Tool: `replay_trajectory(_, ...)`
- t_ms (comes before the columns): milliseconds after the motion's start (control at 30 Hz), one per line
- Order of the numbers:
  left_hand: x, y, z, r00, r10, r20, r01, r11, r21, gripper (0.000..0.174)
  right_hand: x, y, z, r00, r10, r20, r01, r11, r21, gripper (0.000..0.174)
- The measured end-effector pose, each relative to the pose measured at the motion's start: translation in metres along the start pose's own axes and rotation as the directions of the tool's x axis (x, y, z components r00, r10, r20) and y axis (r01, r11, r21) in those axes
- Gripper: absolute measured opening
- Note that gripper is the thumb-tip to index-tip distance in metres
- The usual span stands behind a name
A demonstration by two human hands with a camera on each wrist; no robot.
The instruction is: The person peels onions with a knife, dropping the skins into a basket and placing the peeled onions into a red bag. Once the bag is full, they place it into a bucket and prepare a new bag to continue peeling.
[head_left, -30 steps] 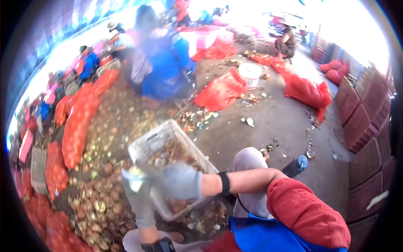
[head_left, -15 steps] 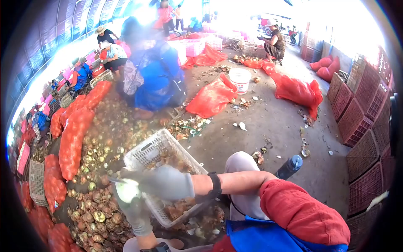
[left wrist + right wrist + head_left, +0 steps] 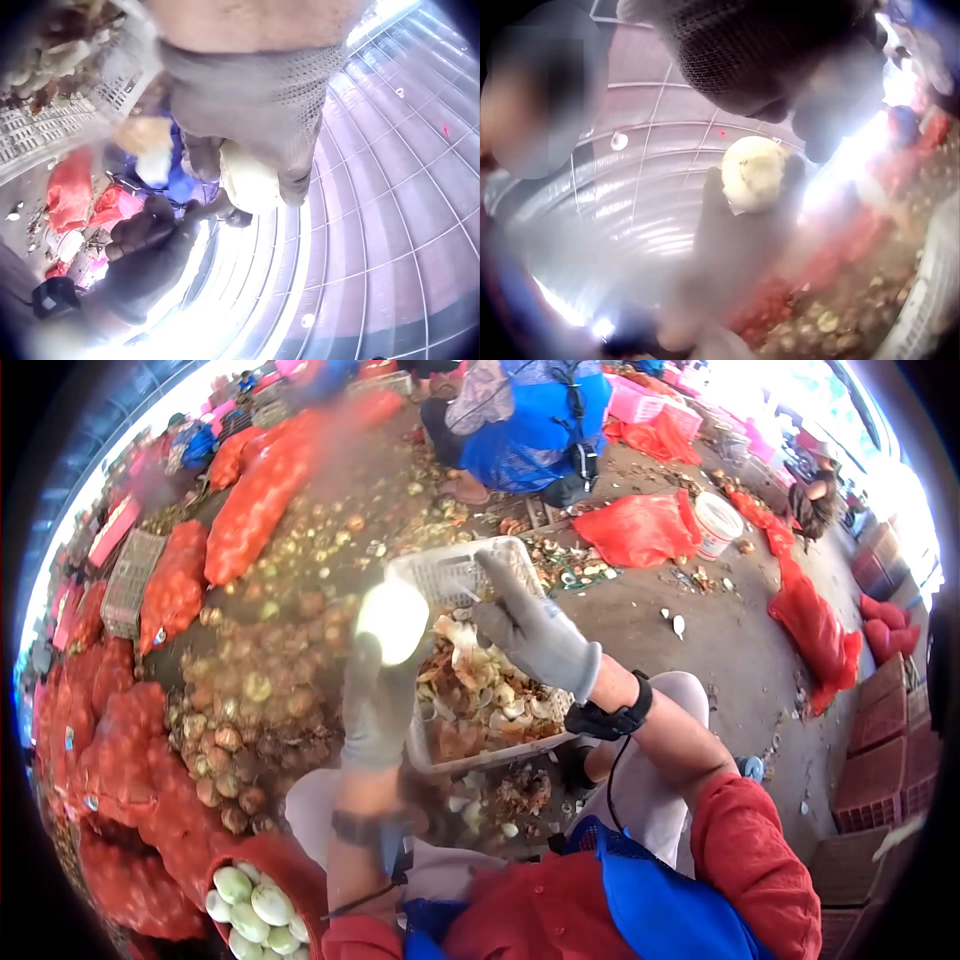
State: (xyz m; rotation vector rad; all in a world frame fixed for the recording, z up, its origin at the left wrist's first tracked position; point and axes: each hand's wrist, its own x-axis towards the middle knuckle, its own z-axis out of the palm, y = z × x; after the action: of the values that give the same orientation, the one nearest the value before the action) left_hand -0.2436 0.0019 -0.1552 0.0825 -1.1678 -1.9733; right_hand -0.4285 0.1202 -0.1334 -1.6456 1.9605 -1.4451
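Note:
My gloved left hand (image 3: 378, 705) holds up a pale peeled onion (image 3: 392, 622), which glares white in the head view. In the right wrist view the same onion (image 3: 754, 174) sits upright between thumb and fingers, a few brownish marks on top. My gloved right hand (image 3: 540, 635) is apart from it, to the right, over a whitish plastic crate (image 3: 412, 735) part-filled with onion skins (image 3: 480, 680). One right finger points up and the thumb lies to the left. A thin pale streak shows between them; I cannot tell whether it is a blade.
Unpeeled onions (image 3: 230, 755) lie heaped on the floor at left, beside full red net sacks (image 3: 120, 750). A red container (image 3: 310, 880) of peeled onions stands by my left elbow. Ahead crouches a person in blue (image 3: 540, 430). Stacked crates (image 3: 880, 760) line the right side.
Both hands were together at the onion over the crate's left side. Now the right hand has drawn away to the right, while the left still holds the onion. The head view has swung left and down.

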Motion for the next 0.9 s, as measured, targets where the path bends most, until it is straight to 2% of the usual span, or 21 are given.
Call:
replay_trajectory(67, 0.001, -0.007, -0.005, 0.999, -0.030, -0.025, 0.028, 0.998, -0.050, 0.073, -0.005, -0.034, -0.006, 0.998, -0.060, 0.012, 0.060, 0.998, -0.026, 0.064)
replay_trajectory(100, 0.000, -0.010, 0.001, 0.999, -0.023, -0.031, 0.020, 0.995, -0.094, 0.074, -0.008, -0.041, -0.007, 0.993, -0.116, 0.009, 0.116, 0.992, -0.057, 0.067)
replay_trajectory(133, 0.000, -0.011, 0.005, 0.999, -0.036, -0.035, 0.031, 0.993, -0.113, 0.074, -0.010, -0.041, -0.003, 0.994, -0.110, 0.012, 0.110, 0.992, -0.054, 0.067)
replay_trajectory(200, -0.001, -0.013, 0.010, 0.997, -0.062, -0.039, 0.056, 0.989, -0.134, 0.074, -0.015, -0.038, 0.009, 0.956, -0.264, 0.126, 0.287, 0.928, -0.238, 0.068)
replay_trajectory(233, -0.002, -0.013, 0.010, 0.995, -0.100, 0.028, 0.103, 0.987, -0.127, 0.072, -0.014, -0.035, 0.015, 0.930, -0.363, 0.046, 0.365, 0.907, -0.210, 0.065)
replay_trajectory(267, -0.002, -0.011, 0.010, 0.986, -0.134, 0.095, 0.144, 0.983, -0.117, 0.069, -0.012, -0.033, 0.013, 0.933, -0.357, 0.042, 0.358, 0.910, -0.211, 0.065)
replay_trajectory(333, -0.003, -0.010, 0.019, 0.979, -0.179, 0.095, 0.192, 0.971, -0.143, 0.065, -0.006, -0.033, 0.007, 0.906, -0.411, 0.102, 0.416, 0.815, -0.405, 0.061)
replay_trajectory(367, -0.005, -0.011, 0.021, 0.982, -0.189, 0.019, 0.190, 0.971, -0.147, 0.067, -0.006, -0.038, 0.002, 0.923, -0.359, 0.136, 0.382, 0.826, -0.415, 0.052)
replay_trajectory(400, -0.007, -0.012, 0.023, 0.978, -0.201, -0.054, 0.191, 0.970, -0.150, 0.068, -0.004, -0.035, 0.000, 0.925, -0.357, 0.133, 0.379, 0.826, -0.417, 0.052)
replay_trajectory(433, -0.008, -0.010, 0.023, 0.977, -0.206, -0.048, 0.196, 0.969, -0.150, 0.068, -0.001, -0.031, -0.003, 0.979, -0.174, 0.106, 0.198, 0.936, -0.291, 0.049)
replay_trajectory(467, -0.009, -0.006, 0.021, 0.987, -0.159, -0.002, 0.158, 0.984, -0.080, 0.071, 0.004, -0.025, -0.005, 0.994, 0.016, 0.106, 0.000, 0.988, -0.154, 0.045)
replay_trajectory(500, -0.009, -0.001, 0.020, 0.993, -0.113, 0.046, 0.113, 0.993, -0.011, 0.075, 0.008, -0.019, -0.009, 0.995, 0.027, 0.093, -0.026, 1.000, -0.007, 0.041)
replay_trajectory(533, -0.008, 0.004, 0.021, 0.993, -0.066, 0.096, 0.061, 0.997, 0.054, 0.078, 0.007, -0.016, -0.015, 0.996, 0.026, 0.090, -0.025, 1.000, -0.009, 0.041)
replay_trajectory(600, -0.005, 0.008, 0.021, 0.998, -0.054, 0.026, 0.053, 0.998, 0.037, 0.081, 0.006, -0.025, -0.029, 0.992, -0.034, 0.124, 0.032, 0.999, 0.019, 0.044)
replay_trajectory(633, -0.002, 0.003, 0.008, 1.000, -0.002, 0.008, -0.001, 0.954, 0.300, 0.077, 0.005, -0.032, -0.030, 0.984, -0.123, 0.132, 0.117, 0.992, 0.054, 0.049)
replay_trajectory(667, -0.001, 0.000, 0.005, 0.998, 0.036, 0.042, -0.050, 0.911, 0.409, 0.076, 0.003, -0.038, -0.028, 0.983, -0.123, 0.136, 0.116, 0.991, 0.059, 0.049)
replay_trajectory(733, 0.004, -0.005, 0.001, 0.988, 0.111, 0.111, -0.156, 0.782, 0.603, 0.073, -0.001, -0.048, -0.023, 0.956, -0.142, 0.258, 0.157, 0.987, -0.040, 0.052)
replay_trajectory(767, 0.002, -0.001, 0.008, 0.969, 0.150, 0.199, -0.248, 0.666, 0.703, 0.077, 0.000, -0.040, -0.012, 0.939, -0.308, 0.151, 0.320, 0.945, -0.066, 0.053)
replay_trajectory(800, 0.000, 0.000, 0.012, 0.941, 0.179, 0.286, -0.337, 0.533, 0.776, 0.081, -0.003, -0.032, -0.013, 0.942, -0.302, 0.144, 0.315, 0.947, -0.071, 0.053)
replay_trajectory(867, -0.005, -0.006, 0.015, 0.959, 0.156, 0.237, -0.284, 0.522, 0.804, 0.083, -0.003, -0.023, -0.013, 0.924, -0.311, 0.223, 0.353, 0.919, -0.179, 0.056)
replay_trajectory(900, -0.007, -0.006, 0.019, 0.970, 0.113, 0.215, -0.239, 0.615, 0.752, 0.083, -0.004, -0.019, -0.011, 0.902, -0.393, 0.179, 0.427, 0.877, -0.222, 0.055)
